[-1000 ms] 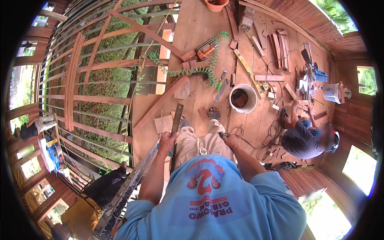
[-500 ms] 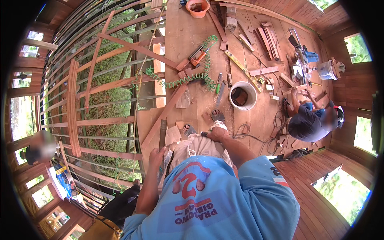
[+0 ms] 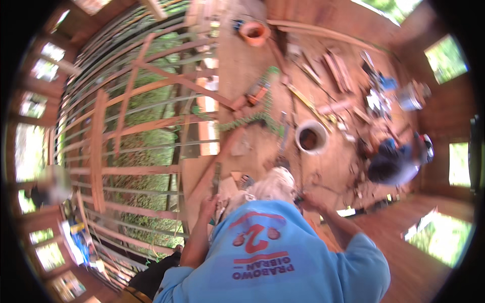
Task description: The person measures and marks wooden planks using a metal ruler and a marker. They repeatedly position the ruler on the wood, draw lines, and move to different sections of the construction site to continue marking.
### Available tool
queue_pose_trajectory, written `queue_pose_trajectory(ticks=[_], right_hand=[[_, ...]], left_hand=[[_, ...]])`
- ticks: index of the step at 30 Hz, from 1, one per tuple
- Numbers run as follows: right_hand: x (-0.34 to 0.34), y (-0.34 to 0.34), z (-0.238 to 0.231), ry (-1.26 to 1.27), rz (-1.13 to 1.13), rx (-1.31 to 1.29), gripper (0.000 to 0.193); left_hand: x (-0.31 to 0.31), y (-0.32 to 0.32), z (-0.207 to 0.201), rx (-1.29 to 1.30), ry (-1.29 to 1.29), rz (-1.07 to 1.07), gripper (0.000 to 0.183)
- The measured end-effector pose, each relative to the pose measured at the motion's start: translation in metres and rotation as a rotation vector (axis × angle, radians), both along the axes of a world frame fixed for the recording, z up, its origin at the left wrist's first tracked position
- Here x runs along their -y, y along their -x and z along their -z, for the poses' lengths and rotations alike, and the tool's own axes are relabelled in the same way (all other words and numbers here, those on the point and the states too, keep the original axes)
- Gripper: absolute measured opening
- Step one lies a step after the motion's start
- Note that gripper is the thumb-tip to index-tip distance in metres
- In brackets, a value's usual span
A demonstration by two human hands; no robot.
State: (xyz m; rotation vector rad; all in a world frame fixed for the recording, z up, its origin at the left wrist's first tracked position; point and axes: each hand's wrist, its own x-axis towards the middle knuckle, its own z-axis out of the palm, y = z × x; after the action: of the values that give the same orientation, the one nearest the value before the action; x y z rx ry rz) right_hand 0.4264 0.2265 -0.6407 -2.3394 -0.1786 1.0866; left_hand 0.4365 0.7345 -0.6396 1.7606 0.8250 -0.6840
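Note:
On the left, my left hand [image 3: 208, 206] is closed round the lower end of a narrow brown wooden strip [image 3: 217, 178], which points away from me. My right hand [image 3: 309, 202] is out beside my right thigh, blurred, with its fingers curled at a small dark object that I cannot make out. Between the hands are my light trousers [image 3: 275, 184] and the blue shirt. Just beyond my feet, a straight metal tool [image 3: 285, 131] lies on the boards.
A white bucket [image 3: 311, 137] stands ahead, right of the coiled green hose [image 3: 252, 118] and an orange nail gun [image 3: 259, 94]. To the left, open joists [image 3: 141, 170] show greenery below. A co-worker [image 3: 391, 164] crouches at right near a saw [image 3: 376, 81]. Far ahead sits an orange bucket [image 3: 254, 33].
My right hand has moved from the front of my thigh out to the right. My left hand keeps the wooden strip. The view has shifted and blurred.

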Motion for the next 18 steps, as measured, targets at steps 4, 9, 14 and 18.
queue_pose_trajectory(ticks=[4, 9, 14, 18], right_hand=[[-0.053, -0.021, -0.024, 0.034, -0.077, 0.133, 0.030], [-0.121, -0.060, -0.017, 0.130, -0.042, 0.126, 0.033], [-0.178, -0.096, 0.016, 0.151, -0.185, 0.113, 0.033], [-0.193, -0.101, 0.032, 0.143, -0.273, 0.125, 0.033]], left_hand=[[-0.011, -0.005, -0.002, 0.106, -0.056, 0.073, 0.047], [-0.016, -0.019, -0.029, 0.108, -0.122, 0.022, 0.048], [-0.031, -0.009, -0.027, 0.125, -0.140, 0.013, 0.055], [-0.039, 0.014, 0.002, 0.172, -0.131, -0.024, 0.055]])
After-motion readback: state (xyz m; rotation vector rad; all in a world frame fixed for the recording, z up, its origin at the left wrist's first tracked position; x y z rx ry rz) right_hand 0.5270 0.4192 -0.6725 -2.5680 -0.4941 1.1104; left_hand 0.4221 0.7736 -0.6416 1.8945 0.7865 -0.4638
